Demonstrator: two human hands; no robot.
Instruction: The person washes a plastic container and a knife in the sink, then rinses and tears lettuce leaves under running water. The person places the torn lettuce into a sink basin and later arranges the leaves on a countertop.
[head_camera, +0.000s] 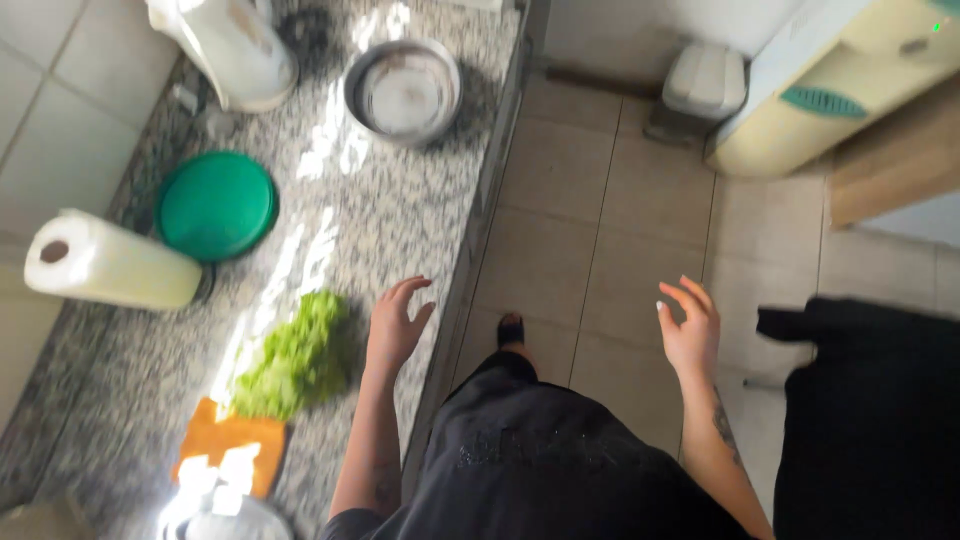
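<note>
Left hand (396, 325) raised over the front edge of the granite counter (390, 215), fingers loosely spread and curled, gripping nothing. Right hand (688, 330) out past that edge, above the tiled floor (600, 240), fingers likewise apart and bent, empty. Nearest the left hand: a bunch of green lettuce (298, 358), lying just beside it on the stone, a little in from the front edge and not touched. Orange cloth (228, 448) tucked under the lettuce's near end. Steel bowl (403, 90) toward the far end of the counter, close to the front edge; inside looks bare, though blur and glare make that hard to confirm. Green round lid or dish (216, 205) nearer the wall edge, contents not discernible. Paper towel roll (108, 265) lying on its side against the wall edge, just beside the green piece. White kettle (232, 45) at the far wall corner. Small white pedal bin (705, 82) on the floor, shut, well apart from both hands
</note>
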